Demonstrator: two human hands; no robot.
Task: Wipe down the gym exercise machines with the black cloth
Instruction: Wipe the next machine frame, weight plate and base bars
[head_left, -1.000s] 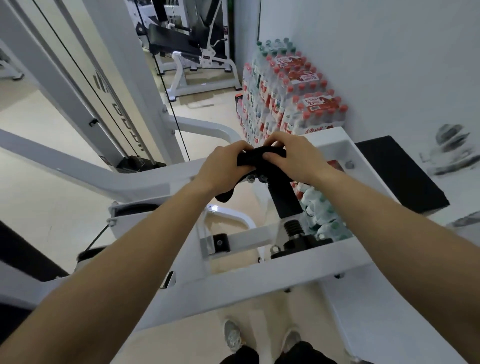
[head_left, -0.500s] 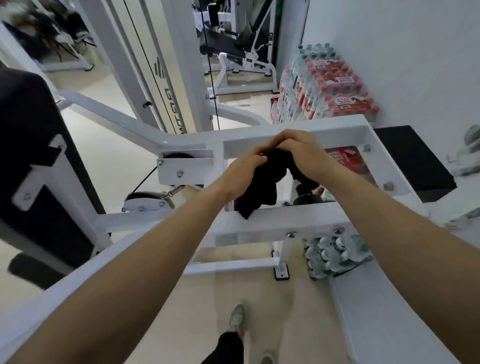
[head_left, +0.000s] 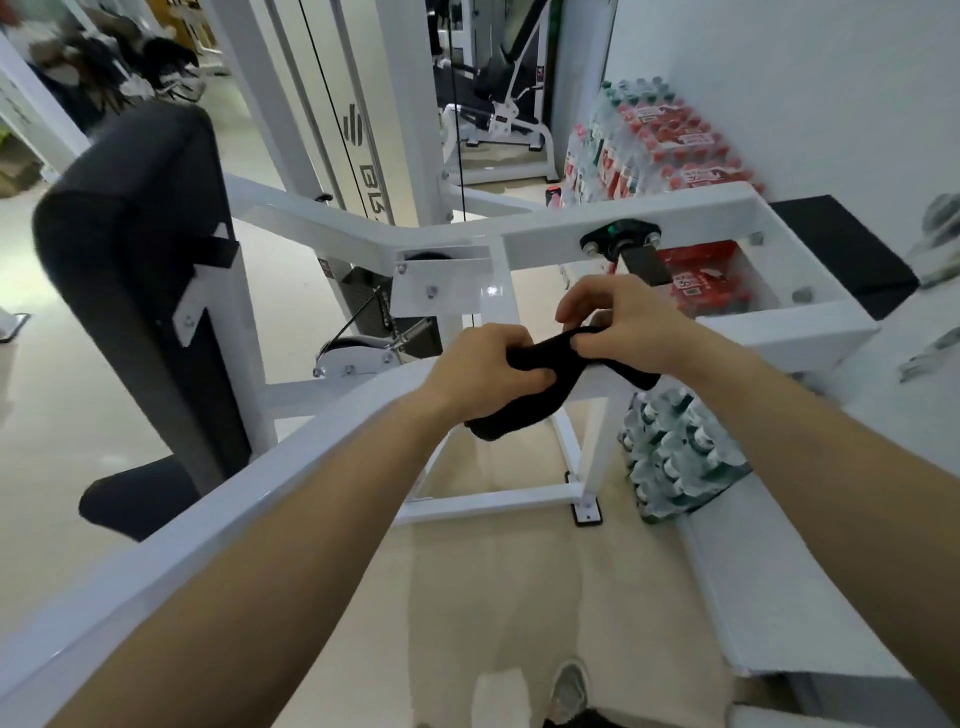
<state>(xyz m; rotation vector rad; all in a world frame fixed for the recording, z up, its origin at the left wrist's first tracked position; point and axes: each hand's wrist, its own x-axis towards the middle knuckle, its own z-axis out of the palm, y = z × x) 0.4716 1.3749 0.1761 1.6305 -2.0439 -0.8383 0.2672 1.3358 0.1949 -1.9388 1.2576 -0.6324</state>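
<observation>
The black cloth (head_left: 524, 400) is stretched between both my hands, just above the near white bar of the gym machine frame (head_left: 649, 228). My left hand (head_left: 483, 374) grips its left part, and a bunched end hangs below that fist. My right hand (head_left: 623, 322) pinches the right part with thumb and fingers, and a short tail lies past it on the bar. The machine's black back pad (head_left: 140, 260) stands at the left, with the black seat (head_left: 140, 499) below it.
Stacked packs of bottled water (head_left: 660, 140) line the white wall at the right, and another pack (head_left: 675, 457) lies on the floor under the frame. A white cable tower (head_left: 332, 104) rises behind. My shoe (head_left: 569, 691) is on the beige floor.
My hands came back from the far crossbar toward me and lower, pulling the bunched cloth out long between them. My view shifted, bringing the black back pad into sight at the left.
</observation>
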